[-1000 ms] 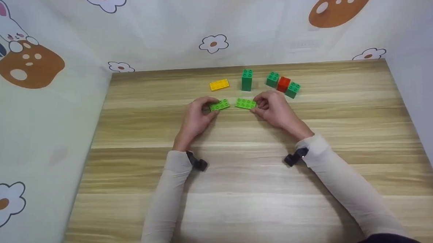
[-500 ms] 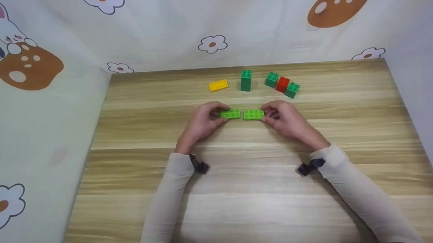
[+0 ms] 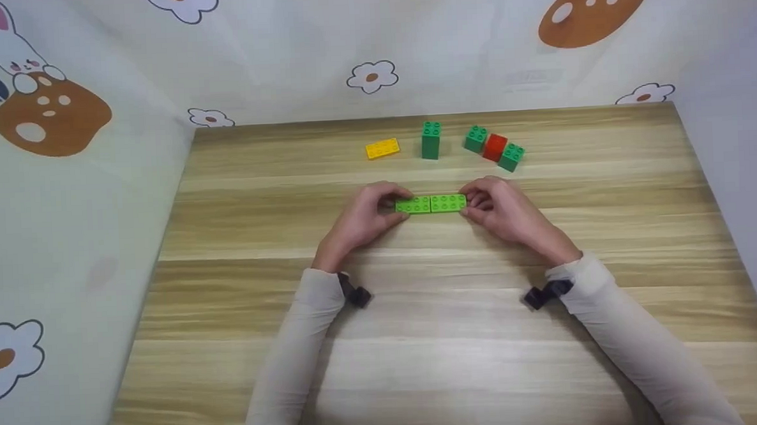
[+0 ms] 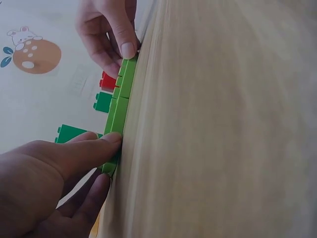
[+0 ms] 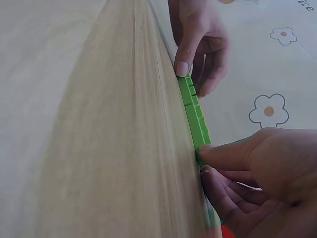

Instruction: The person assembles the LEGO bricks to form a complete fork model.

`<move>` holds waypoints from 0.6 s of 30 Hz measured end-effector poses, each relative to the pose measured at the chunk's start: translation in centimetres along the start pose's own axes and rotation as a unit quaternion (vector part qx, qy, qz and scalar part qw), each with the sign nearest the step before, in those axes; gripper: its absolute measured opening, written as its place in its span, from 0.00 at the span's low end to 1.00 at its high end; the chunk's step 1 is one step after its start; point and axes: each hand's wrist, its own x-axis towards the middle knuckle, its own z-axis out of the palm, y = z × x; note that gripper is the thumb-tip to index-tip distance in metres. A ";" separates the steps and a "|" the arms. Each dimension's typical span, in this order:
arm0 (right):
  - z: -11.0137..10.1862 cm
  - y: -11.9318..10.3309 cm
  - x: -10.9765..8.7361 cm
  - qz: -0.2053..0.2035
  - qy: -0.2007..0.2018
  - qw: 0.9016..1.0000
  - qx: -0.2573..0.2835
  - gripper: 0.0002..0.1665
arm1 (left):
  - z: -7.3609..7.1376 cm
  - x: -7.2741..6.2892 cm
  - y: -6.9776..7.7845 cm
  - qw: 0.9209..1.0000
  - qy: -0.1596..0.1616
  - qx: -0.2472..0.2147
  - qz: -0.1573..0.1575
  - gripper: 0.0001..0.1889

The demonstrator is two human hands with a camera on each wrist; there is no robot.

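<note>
Two flat lime-green toy bricks lie end to end on the wooden table, their short ends touching. My left hand (image 3: pixel 373 216) pinches the outer end of the left lime-green brick (image 3: pixel 418 205) between thumb and fingers. At the other end, my right hand (image 3: pixel 501 210) pinches the right lime-green brick (image 3: pixel 448 203) the same way. A thin seam between the two bricks shows in both wrist views. In the left wrist view the left thumb lies on the near side of its brick (image 4: pixel 115 115); part of that brick is hidden by the fingers.
Behind the hands lie a flat yellow brick (image 3: pixel 383 149), a tall dark green block (image 3: pixel 431 141), and a row of a green brick (image 3: pixel 475 138), a red brick (image 3: pixel 495 147) and another green brick (image 3: pixel 511 157). A patterned wall sheet (image 3: pixel 282 57) borders the table (image 3: pixel 242 308) at the back.
Both hands have brought the lime-green bricks nearer to the body and a little to the right. The gap between the bricks has closed, and they now line up straight.
</note>
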 end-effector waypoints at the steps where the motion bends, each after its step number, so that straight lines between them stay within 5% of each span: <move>1: 0.0 0.0 0.0 0.000 0.000 1.000 0.002 0.21 | 0.0 0.0 0.0 1.000 0.000 0.003 0.000 0.17; 18: -0.8 0.4 -0.2 -0.010 0.014 1.000 0.023 0.26 | 0.0 -0.1 -0.3 1.000 -0.001 -0.016 -0.005 0.19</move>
